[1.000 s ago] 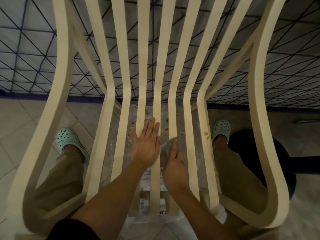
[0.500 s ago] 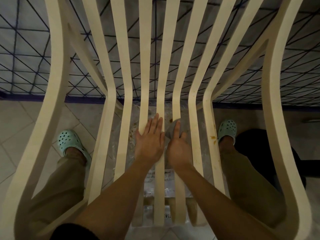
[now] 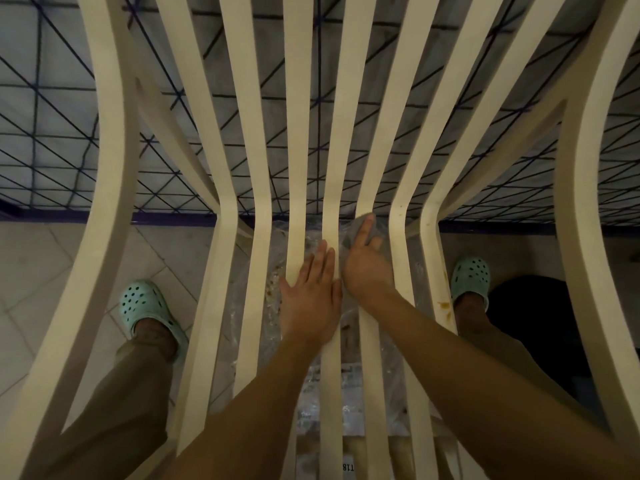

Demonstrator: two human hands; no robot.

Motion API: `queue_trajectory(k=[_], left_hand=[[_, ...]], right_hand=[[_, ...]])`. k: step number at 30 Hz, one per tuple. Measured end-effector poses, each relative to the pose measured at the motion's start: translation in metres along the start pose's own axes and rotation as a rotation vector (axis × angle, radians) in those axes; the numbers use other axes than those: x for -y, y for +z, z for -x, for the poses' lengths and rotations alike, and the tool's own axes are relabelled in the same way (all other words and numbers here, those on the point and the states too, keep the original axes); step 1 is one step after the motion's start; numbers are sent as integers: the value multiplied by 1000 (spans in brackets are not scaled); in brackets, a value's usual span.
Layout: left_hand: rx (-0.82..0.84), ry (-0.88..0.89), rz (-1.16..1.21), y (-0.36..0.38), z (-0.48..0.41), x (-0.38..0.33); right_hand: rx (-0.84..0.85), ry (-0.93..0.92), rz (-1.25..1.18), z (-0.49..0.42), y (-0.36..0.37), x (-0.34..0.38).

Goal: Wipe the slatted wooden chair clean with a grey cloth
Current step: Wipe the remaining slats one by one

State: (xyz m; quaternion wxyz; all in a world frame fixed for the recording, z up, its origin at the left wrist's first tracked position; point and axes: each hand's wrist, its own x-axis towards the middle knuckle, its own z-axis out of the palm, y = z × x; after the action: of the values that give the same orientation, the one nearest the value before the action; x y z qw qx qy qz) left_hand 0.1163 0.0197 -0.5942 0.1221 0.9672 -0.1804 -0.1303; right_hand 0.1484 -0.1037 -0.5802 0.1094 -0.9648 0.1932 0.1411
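The pale slatted wooden chair (image 3: 298, 140) fills the view, its long slats running from the seat near me up into the backrest. My left hand (image 3: 311, 292) lies flat with straight fingers on two middle seat slats. Just to its right, my right hand (image 3: 365, 261) presses the grey cloth (image 3: 375, 230) onto a slat where seat bends into backrest; most of the cloth is hidden under the hand. Brown stains show on a right slat (image 3: 444, 306).
Crinkled clear plastic sheet (image 3: 311, 386) lies on the floor under the seat. My feet in mint clogs (image 3: 145, 306) stand either side on the tiled floor. A dark round object (image 3: 533, 306) sits at the right. A wall with dark crossing lines (image 3: 52, 133) stands behind the chair.
My right hand has slid the cloth forward along the slat toward the backrest bend. My left hand has also shifted forward a little, staying flat on the slats.
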Motion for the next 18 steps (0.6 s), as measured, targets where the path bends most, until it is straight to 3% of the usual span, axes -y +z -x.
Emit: queue_trajectory(k=[9,18], left_hand=[[-13,-10,28,3,-2,2],[-14,-14,15,-1,-2,4]], right_hand=[[-69,-37,49,-10,2,-1],[38,-43,-74,26,10,-8]])
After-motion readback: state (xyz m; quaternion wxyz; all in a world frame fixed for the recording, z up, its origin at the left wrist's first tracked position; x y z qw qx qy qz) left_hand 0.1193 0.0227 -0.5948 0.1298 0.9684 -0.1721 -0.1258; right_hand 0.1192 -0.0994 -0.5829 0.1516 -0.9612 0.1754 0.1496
